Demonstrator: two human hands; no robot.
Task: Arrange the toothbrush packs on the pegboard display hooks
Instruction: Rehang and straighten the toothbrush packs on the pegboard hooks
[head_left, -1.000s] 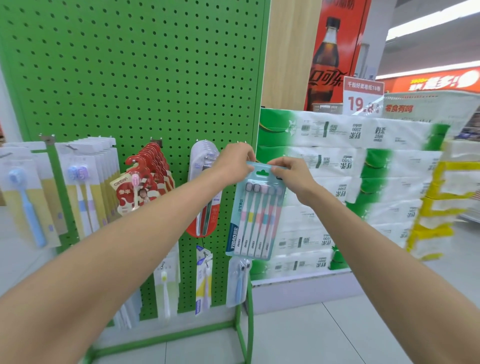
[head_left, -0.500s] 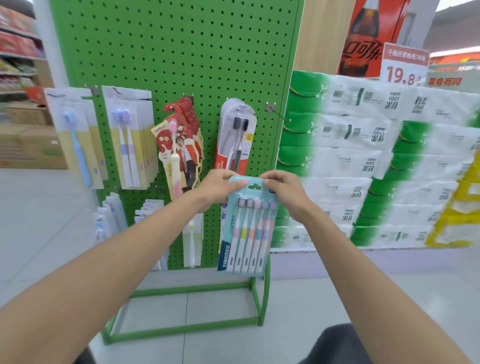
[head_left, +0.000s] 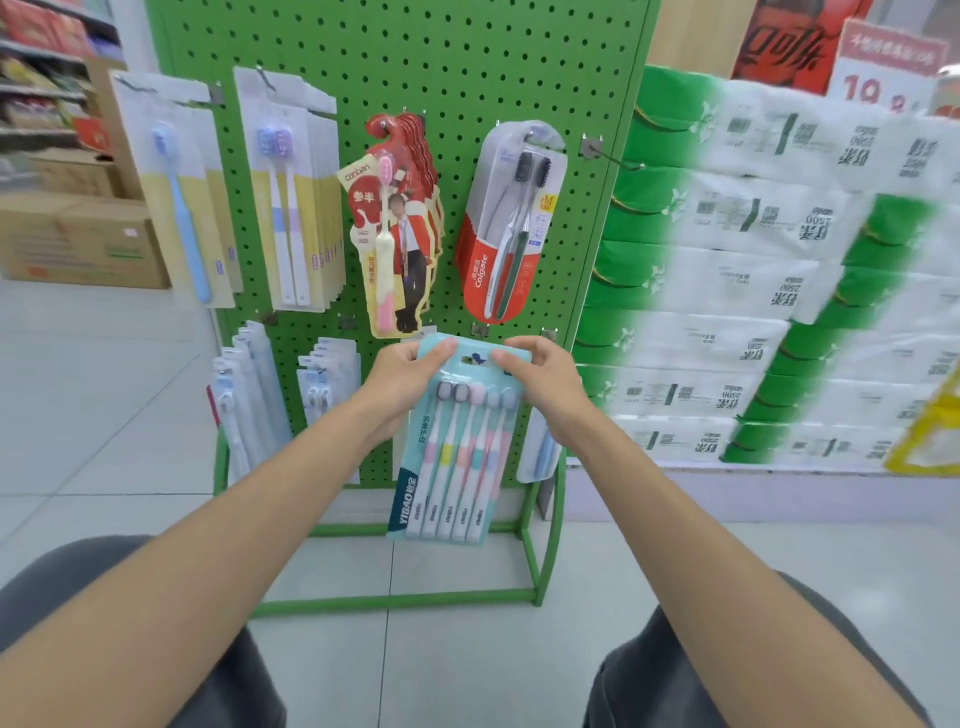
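I hold a light-blue pack of several toothbrushes (head_left: 457, 447) by its top corners, my left hand (head_left: 402, 382) on the left corner and my right hand (head_left: 545, 379) on the right. The pack hangs in front of the lower row of the green pegboard (head_left: 467, 67), its hang hole just below two bare lower hooks (head_left: 480, 328). An empty hook (head_left: 613, 158) sticks out at the upper right. On the upper row hang a red Colgate pack (head_left: 511, 223), red figure-shaped packs (head_left: 400, 228) and white packs (head_left: 296, 192).
Stacked green-and-white tissue packs (head_left: 779, 270) stand right of the board. Cardboard boxes (head_left: 78, 239) sit on the floor at left. More white toothbrush packs (head_left: 254, 395) hang on the lower left. The green stand frame (head_left: 540, 545) juts out below; my knees are at the bottom edge.
Both hands have lowered the blue pack from the upper right hook's height down to the lower row. My view has dropped and moved closer, and my knees have come into sight.
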